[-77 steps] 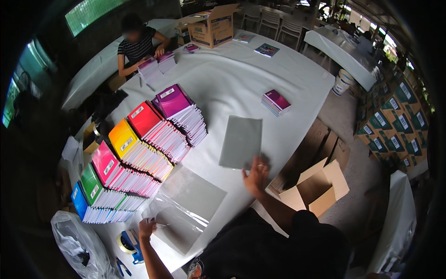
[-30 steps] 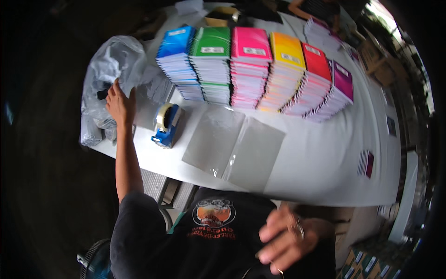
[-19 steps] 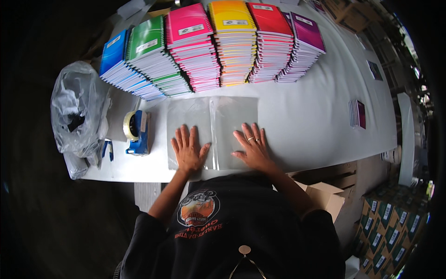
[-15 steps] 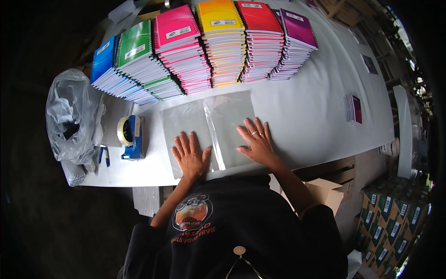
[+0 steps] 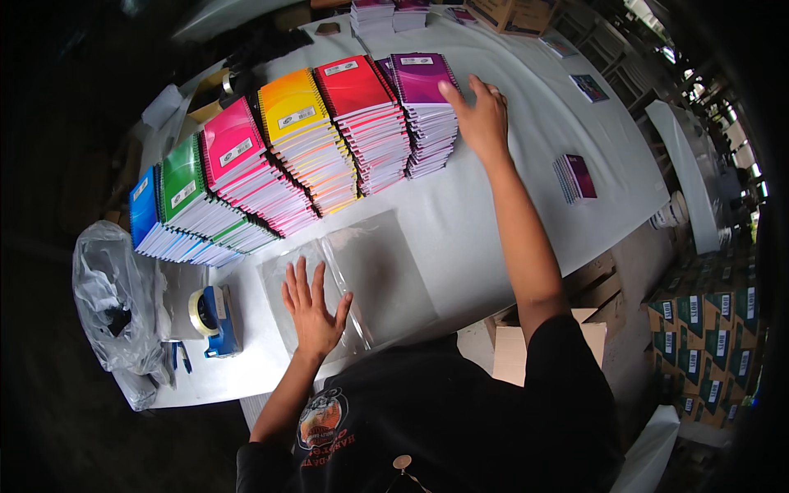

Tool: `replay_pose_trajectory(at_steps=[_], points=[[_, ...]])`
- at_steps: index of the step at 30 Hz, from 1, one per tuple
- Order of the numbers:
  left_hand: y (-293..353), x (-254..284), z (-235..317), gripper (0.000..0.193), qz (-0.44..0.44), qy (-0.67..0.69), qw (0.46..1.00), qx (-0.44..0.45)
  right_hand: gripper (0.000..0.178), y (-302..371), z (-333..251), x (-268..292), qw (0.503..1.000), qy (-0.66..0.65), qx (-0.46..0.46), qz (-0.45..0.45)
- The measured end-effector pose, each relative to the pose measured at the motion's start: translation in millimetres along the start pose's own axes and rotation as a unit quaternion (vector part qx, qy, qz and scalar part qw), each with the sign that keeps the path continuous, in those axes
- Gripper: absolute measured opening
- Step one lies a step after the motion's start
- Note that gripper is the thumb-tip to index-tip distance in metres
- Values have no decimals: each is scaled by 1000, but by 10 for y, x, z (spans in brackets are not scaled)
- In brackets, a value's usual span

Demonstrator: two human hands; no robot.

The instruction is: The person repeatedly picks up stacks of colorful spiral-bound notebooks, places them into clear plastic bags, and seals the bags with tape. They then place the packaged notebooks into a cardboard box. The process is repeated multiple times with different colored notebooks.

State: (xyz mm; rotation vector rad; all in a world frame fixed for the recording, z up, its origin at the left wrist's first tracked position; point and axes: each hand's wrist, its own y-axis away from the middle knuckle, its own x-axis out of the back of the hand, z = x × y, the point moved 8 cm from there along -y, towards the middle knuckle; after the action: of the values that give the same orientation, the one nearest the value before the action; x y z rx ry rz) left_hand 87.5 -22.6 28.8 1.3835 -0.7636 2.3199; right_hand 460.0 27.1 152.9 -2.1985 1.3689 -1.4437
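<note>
My left hand (image 5: 316, 319) is spread over the left part of a clear plastic sheet or sleeve (image 5: 390, 275) with a bright strip down its middle; whether the palm presses on it I cannot tell. Farther off, my right hand (image 5: 483, 122) is at the right side of the stack of purple spiral notebooks (image 5: 423, 86), fingers apart and nothing held. Beside that stack stand red (image 5: 357, 86), yellow (image 5: 292, 107), pink (image 5: 232, 144), green (image 5: 182, 177) and blue (image 5: 144, 209) stacks of spiral notebooks.
Left of the sheet are a tape dispenser (image 5: 220, 324), pens (image 5: 182, 358) and a crumpled clear plastic bag (image 5: 115, 304). A small purple notebook pile (image 5: 578, 178) lies to the right on the white-covered table (image 5: 526, 74). An open cardboard box (image 5: 509, 353) sits below the table's near edge.
My right hand has left the plastic sheet and reached forward to the purple stack. My left hand stays over the sheet. The view has shifted, showing more of the table's far end.
</note>
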Motion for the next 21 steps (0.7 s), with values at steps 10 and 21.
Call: replay_pose_trajectory(at_steps=[10, 21], points=[[-514, 831, 232, 52, 103, 377, 921, 6, 35, 338, -582, 284, 853, -487, -58, -180], [709, -766, -777, 59, 46, 4, 983, 175, 62, 3256, -484, -1067, 882, -18, 82, -464]])
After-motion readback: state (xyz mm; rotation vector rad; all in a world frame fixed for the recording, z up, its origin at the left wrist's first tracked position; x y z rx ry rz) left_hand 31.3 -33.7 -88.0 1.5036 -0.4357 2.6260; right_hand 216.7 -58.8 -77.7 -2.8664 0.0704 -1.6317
